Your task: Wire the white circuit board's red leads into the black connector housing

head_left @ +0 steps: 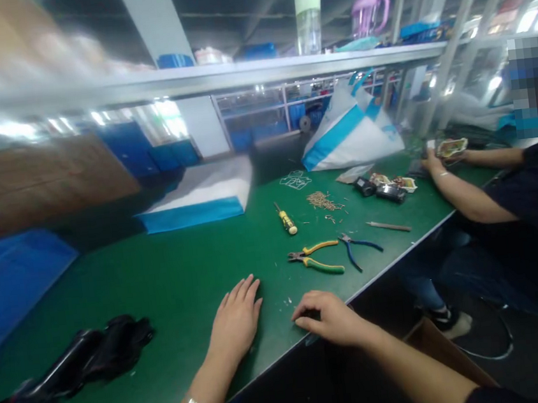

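the left hand [236, 323] lies flat, palm down, fingers together, on the green table mat [172, 282], holding nothing. the right hand [327, 317] rests curled at the mat's edge; i cannot tell whether it grips anything. nearest, at 1 o'clock from it, the yellow-and-green-handled pliers [316, 257] lie with their long axis across, nose pointing to 9 o'clock. blue-handled cutters [358, 246] lie just beside them.

Looking forward and down from head height, close over the green table [162, 283], tilting leftward, taking in its near edge and shelf [217, 75] beyond.
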`<state>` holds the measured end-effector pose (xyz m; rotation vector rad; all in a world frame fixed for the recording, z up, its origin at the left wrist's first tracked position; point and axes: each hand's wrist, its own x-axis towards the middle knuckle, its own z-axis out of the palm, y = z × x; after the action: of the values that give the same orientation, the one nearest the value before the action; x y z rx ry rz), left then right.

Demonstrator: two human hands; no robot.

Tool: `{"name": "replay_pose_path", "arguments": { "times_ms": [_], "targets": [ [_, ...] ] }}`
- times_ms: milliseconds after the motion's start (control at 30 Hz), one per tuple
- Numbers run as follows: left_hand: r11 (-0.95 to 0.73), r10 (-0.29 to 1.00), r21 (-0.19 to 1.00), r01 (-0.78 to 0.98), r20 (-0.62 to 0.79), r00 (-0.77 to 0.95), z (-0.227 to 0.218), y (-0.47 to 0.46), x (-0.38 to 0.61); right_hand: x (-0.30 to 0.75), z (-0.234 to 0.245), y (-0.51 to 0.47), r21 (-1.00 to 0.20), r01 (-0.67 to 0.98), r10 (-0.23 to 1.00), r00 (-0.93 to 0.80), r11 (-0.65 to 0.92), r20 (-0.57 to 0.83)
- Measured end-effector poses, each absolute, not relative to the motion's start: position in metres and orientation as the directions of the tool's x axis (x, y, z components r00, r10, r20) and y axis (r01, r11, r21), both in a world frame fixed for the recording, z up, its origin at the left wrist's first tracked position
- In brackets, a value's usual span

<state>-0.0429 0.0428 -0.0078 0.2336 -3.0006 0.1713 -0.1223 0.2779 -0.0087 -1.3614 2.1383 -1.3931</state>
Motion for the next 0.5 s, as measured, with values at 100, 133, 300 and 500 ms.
{"name": "replay_pose_path", "arguments": {
  "times_ms": [100,133,300,500],
  "targets": [
    [0.984,-0.146,-0.087,-0.154,0.090,-0.985,-0.013,0.049,-0.049,-0.150,0.005,0.294,-0.856,-0.512,-0.724,-0.618,0.073,0.308],
    [0.984,-0.150,-0.080,-0.157,0.081,-0.985,-0.014,0.050,-0.051,-0.166,0.009,0.302,-0.848,-0.518,-0.650,-0.684,0.113,0.331],
    [0.982,-0.182,-0.051,-0.184,0.043,-0.982,-0.023,0.043,-0.053,-0.291,0.018,0.355,-0.676,-0.480,-0.212,-0.871,0.558,0.443],
    [0.978,-0.205,-0.022,-0.206,0.047,-0.978,-0.036,0.034,-0.056,-0.408,0.017,0.424,-0.516,-0.157,0.077,-0.912,0.842,0.403]
  ]
}}
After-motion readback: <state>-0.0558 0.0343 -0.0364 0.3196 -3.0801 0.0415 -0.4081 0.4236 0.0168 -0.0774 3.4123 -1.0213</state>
